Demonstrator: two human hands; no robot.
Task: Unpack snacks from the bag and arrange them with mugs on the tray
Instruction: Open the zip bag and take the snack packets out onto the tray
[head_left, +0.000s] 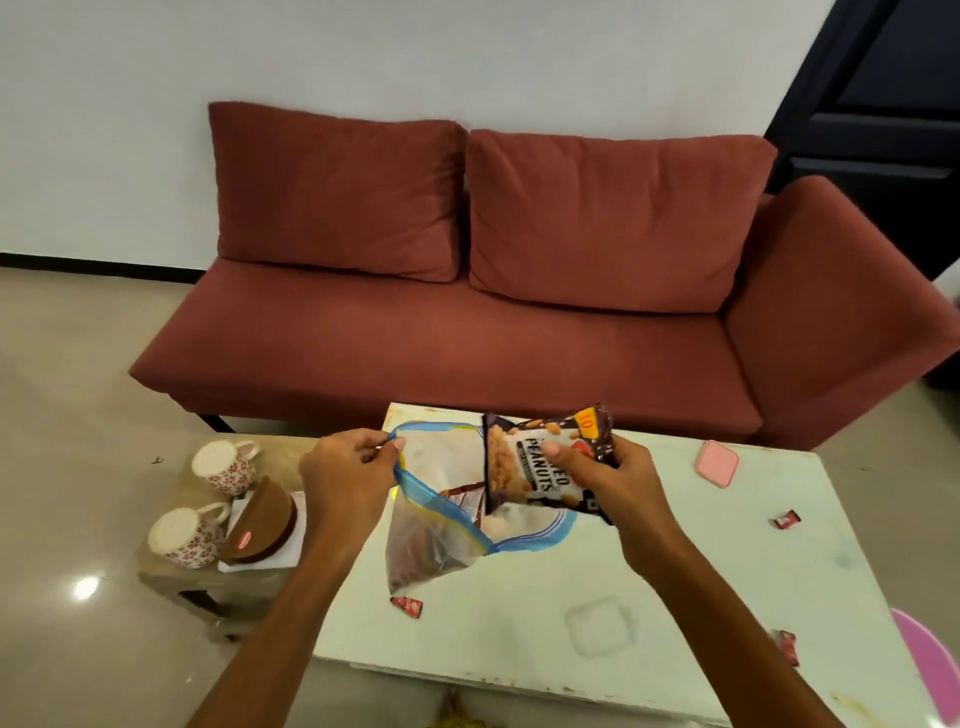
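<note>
A clear zip bag (434, 545) with a blue rim stands open on the white table (675, 597). My left hand (348, 473) pinches the bag's rim at its left side. My right hand (618, 480) grips a dark packet of peanuts (540, 460), held upright over the bag's mouth. More dark snack packets show inside the bag. Two white mugs with red flowers (226, 465) (184, 538) stand on a low side table (171, 577) to the left, beside a brown round tray (267, 519) propped on edge over a white cloth.
Small red wrapped sweets (407, 607) (787, 518) (787, 644) lie scattered on the white table. A pink square object (717, 462) rests near its far right. A red sofa (467, 322) stands behind the table. A pink round thing (930, 670) is at the right edge.
</note>
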